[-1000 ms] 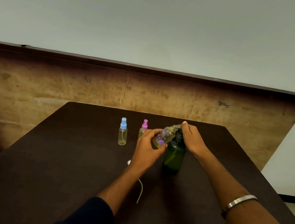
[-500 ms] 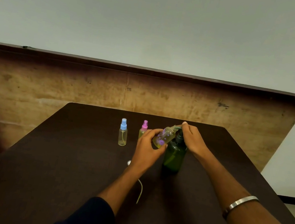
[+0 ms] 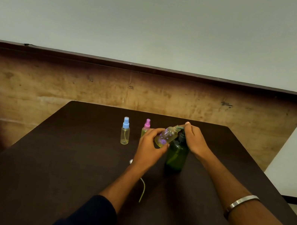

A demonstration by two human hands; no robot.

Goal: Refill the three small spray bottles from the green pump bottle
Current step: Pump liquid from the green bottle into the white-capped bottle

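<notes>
Green pump bottle (image 3: 176,156) stands upright on the dark table (image 3: 57,156), a little right of the frame's centre and well in from every table edge. Bare tabletop lies open to the left of it and along the lower part of the frame; the far edge runs just behind the bottles, against a worn wooden panel (image 3: 50,84).

The right hand (image 3: 196,140) sits on top of the pump head, fingers curled over it, so the head itself is mostly hidden. The left hand (image 3: 150,146) grips a small clear flowered bottle (image 3: 166,137) (purple flower prints on its side), tilted with its open neck up against the pump spout; whether liquid is flowing cannot be made out. Its detached spray top (image 3: 142,187) lies on the table below the left wrist, the cap largely hidden by the arm, only the thin dip tube plain.

Left of the hands stand a blue-capped spray bottle (image 3: 125,131) and a pink-capped spray bottle (image 3: 146,127), both upright, the pink one partly covered by the left hand. A metal bangle (image 3: 242,201) circles the right forearm.
</notes>
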